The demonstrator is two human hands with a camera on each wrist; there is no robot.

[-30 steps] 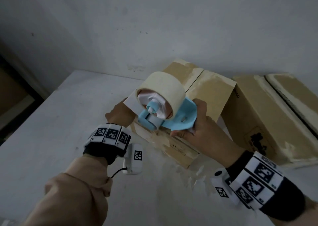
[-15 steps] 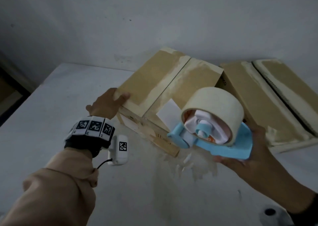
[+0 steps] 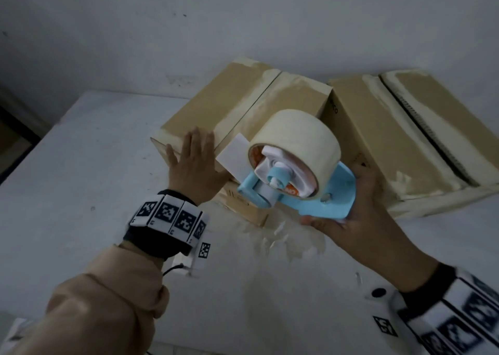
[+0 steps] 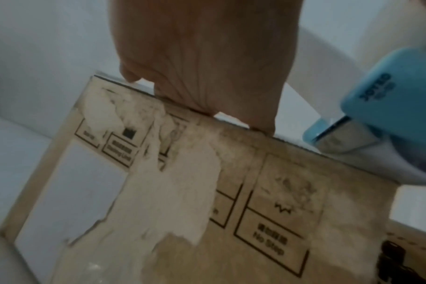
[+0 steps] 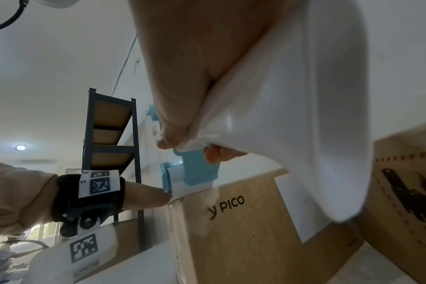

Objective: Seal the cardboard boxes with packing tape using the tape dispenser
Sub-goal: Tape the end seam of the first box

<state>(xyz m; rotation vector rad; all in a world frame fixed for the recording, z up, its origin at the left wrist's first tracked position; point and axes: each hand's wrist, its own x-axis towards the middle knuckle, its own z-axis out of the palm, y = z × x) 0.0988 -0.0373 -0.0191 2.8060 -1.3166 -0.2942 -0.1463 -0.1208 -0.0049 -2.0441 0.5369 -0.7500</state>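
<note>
Head view: a cardboard box (image 3: 237,117) is seen at frame centre on a white table (image 3: 81,165), w/ a second box (image 3: 391,144) touching it at right. The left hand (image 3: 193,165) is laid flat, fingers straight, on the near-left top edge of the centre box. A blue tape dispenser (image 3: 318,200) w/ a beige tape roll (image 3: 297,141) is held just right of centre by the right hand (image 3: 356,214), fingers wrapped under its base; a loose tape end (image 3: 235,157) is seen over the box top.

Left wrist view: the palm is pressed on the box's upper edge; the dispenser's blue body is seen at the right edge.

Right wrist view: the dispenser's white handle (image 5: 292,96) is clasped by thumb & fingers, top centre; its blue front sits at the box's top edge, mid-frame. A metal shelf rack (image 5: 112,138) is seen at left.
</note>
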